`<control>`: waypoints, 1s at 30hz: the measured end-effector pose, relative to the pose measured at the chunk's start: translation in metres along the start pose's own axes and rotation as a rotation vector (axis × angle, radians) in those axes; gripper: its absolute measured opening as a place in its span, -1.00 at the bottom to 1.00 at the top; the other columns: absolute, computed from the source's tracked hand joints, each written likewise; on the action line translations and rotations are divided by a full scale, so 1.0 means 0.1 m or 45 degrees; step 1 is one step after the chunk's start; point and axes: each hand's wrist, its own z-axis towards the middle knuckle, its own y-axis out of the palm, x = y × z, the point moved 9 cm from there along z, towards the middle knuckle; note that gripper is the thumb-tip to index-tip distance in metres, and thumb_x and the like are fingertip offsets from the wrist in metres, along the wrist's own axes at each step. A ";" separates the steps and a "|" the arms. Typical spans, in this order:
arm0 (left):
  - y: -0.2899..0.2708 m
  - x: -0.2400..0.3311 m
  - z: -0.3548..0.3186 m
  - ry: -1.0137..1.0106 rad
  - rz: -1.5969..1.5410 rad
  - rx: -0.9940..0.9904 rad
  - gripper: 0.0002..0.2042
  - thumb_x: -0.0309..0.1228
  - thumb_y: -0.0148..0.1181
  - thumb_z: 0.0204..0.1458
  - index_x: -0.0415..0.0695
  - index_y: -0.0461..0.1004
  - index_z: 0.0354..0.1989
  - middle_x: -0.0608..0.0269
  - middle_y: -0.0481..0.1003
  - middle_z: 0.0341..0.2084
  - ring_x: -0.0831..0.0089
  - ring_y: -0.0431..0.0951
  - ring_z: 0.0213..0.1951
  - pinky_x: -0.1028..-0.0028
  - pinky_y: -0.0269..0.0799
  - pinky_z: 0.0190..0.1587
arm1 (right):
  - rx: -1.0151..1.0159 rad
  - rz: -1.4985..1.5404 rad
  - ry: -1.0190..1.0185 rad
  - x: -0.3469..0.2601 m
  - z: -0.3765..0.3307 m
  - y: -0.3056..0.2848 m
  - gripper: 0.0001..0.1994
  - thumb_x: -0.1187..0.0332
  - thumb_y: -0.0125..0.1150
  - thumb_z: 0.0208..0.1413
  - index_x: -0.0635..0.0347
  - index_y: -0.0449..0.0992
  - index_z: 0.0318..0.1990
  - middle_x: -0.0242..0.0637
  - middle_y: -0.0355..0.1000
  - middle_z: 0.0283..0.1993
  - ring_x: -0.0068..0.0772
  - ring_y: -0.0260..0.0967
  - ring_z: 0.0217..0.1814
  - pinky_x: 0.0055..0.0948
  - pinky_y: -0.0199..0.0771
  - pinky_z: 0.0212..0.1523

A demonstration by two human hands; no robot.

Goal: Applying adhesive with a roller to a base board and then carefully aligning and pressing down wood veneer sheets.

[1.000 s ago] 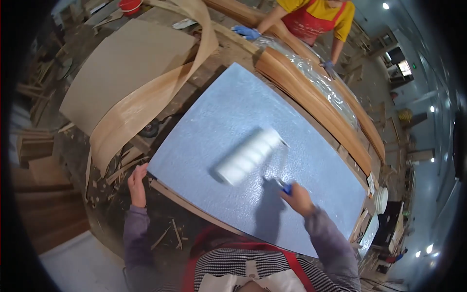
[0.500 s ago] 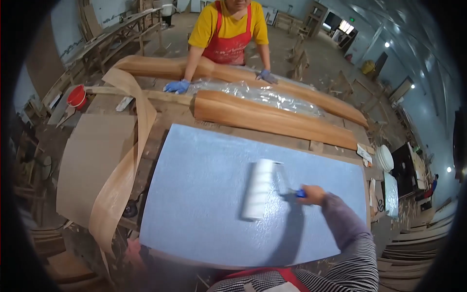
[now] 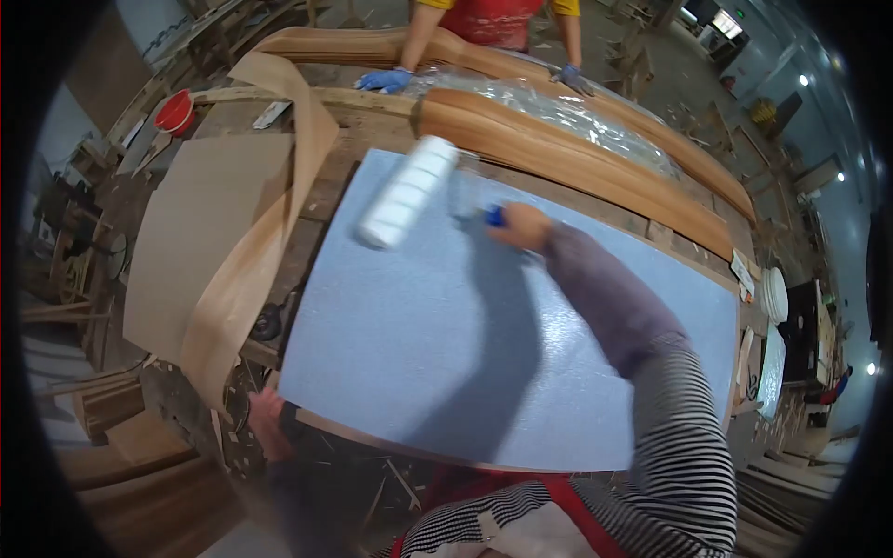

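Note:
A wide, pale blue, wet-looking panel [image 3: 409, 372] lies flat on the workbench before me. My right hand [image 3: 524, 229] is closed around the blue handle of a paint roller [image 3: 409, 191]. Tilted over the panel's far left part, the white roller sleeve is slightly blurred, and I cannot tell whether it touches the surface. My left hand [image 3: 268, 423] is low beside the panel's near left corner. It is dim and smeared, so its fingers do not show clearly, nor whether they grip the edge.
Across the bench, a person's blue-gloved hands [image 3: 384, 81] rest by wood veneer stacks [image 3: 567, 167] and clear plastic film [image 3: 549, 112]. A brown board [image 3: 205, 232] and a curled veneer strip [image 3: 251, 251] lie left, with a red bucket [image 3: 175, 113] beyond. White lids [image 3: 774, 295] stand right.
My right hand has swept the roller left and away from me, toward the panel's far left part. My left hand has come into clearer view. The whole view has shifted downward.

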 end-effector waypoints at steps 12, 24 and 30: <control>0.01 -0.08 -1.03 -0.148 0.151 0.452 -0.18 0.28 -0.21 0.16 -0.16 0.03 0.38 -0.05 0.21 0.27 0.11 0.20 0.30 0.17 0.09 0.30 | 0.113 -0.334 -0.136 1.93 -0.95 -0.51 -0.54 -0.04 0.36 -0.20 0.11 0.62 -0.23 -0.07 0.57 -0.24 -0.06 0.54 -0.15 -0.11 0.53 -0.12; 3.30 -1.50 -3.97 -0.587 -0.111 0.100 -0.11 0.40 -0.09 0.00 -0.26 0.24 0.17 0.05 0.45 0.00 0.20 0.50 -0.04 0.26 0.48 -0.10 | 0.153 -0.040 0.537 7.45 -6.61 -1.31 -0.56 -0.05 0.36 -0.22 0.21 0.57 -0.47 0.00 0.51 -0.44 -0.03 0.49 -0.39 -0.16 0.44 -0.29; 4.10 -1.80 -4.79 -0.761 0.051 0.022 -0.11 0.39 -0.09 0.01 -0.30 0.23 0.15 -0.05 0.49 -0.10 0.12 0.56 -0.14 0.23 0.50 -0.13 | 0.295 -0.014 0.689 7.80 -7.63 -1.30 -0.51 -0.07 0.32 -0.19 0.26 0.59 -0.37 0.04 0.53 -0.37 0.01 0.51 -0.31 -0.14 0.45 -0.23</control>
